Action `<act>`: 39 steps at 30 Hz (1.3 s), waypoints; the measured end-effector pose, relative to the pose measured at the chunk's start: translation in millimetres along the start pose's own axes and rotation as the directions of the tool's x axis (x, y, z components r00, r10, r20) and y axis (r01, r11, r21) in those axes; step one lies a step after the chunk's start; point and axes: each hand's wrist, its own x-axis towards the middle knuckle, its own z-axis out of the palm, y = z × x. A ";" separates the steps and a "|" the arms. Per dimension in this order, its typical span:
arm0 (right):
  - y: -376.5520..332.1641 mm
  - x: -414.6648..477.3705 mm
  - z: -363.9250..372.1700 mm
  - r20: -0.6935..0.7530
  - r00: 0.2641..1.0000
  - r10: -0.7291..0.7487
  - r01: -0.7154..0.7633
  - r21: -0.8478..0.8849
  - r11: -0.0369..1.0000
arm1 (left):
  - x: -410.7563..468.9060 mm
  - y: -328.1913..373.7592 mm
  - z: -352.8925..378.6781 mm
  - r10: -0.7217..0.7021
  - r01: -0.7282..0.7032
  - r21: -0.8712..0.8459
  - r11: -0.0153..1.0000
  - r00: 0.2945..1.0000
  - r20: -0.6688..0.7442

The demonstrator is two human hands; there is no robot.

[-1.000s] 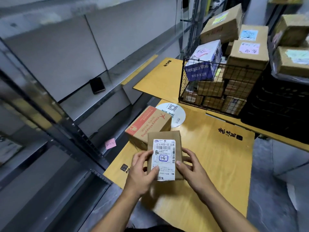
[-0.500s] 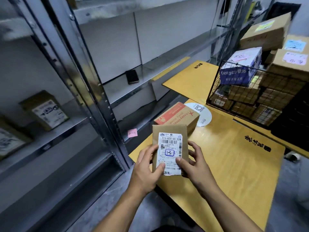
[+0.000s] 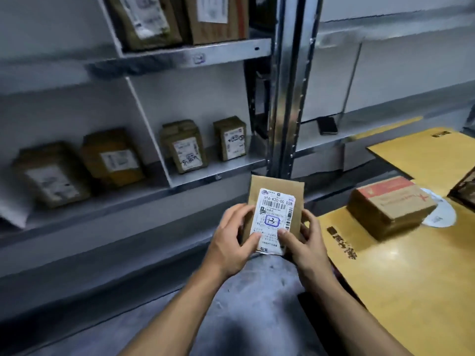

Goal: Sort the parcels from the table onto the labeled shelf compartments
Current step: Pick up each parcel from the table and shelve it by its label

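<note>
A small brown cardboard parcel (image 3: 277, 199) with a white shipping label marked in blue pen is held upright in front of me. My left hand (image 3: 232, 240) grips its left edge and my right hand (image 3: 305, 242) grips its right edge, thumbs pressed on the label. Beyond it stands a grey metal shelf (image 3: 213, 170) with white dividers. Two labeled parcels (image 3: 185, 147) stand in the compartment straight ahead, and two more parcels (image 3: 110, 158) lie in the compartment to the left. A red-and-brown box (image 3: 390, 204) lies on the yellow table (image 3: 411, 278) at right.
A shiny steel upright post (image 3: 288, 98) splits the shelf bays. More parcels (image 3: 180, 19) sit on the upper shelf. A dark phone (image 3: 327, 125) lies on the right bay's shelf. A white round disc (image 3: 442, 214) sits behind the red-and-brown box. Grey floor lies below my arms.
My view has swung left from the table toward the shelf bay with parcels. The parcel stays gripped in both hands and has come off the table's edge, nearer the shelf.
</note>
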 end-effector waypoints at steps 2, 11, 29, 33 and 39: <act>-2.1 -1.0 39.1 0.068 0.997 -0.023 0.022 0.014 1.000 | -11.8 -5.1 -41.5 -0.010 0.013 0.044 0.999 0.997 -0.075; -57.4 0.5 193.8 0.301 0.942 -0.146 0.128 0.077 0.989 | -65.1 -19.9 -228.8 -0.176 0.288 0.384 0.877 0.937 -0.302; -216.3 57.6 465.5 0.504 0.660 -0.558 0.500 0.261 0.826 | -35.5 -2.9 -452.8 0.001 0.481 0.719 0.502 0.831 -0.556; -237.9 89.7 528.2 0.545 0.630 -0.553 0.513 0.242 0.824 | -12.6 -10.1 -491.9 0.024 0.491 0.733 0.470 0.823 -0.567; -240.4 131.4 606.8 0.585 0.602 -0.544 0.626 0.077 0.776 | 17.5 -33.9 -532.5 0.062 0.512 0.720 0.468 0.794 -0.604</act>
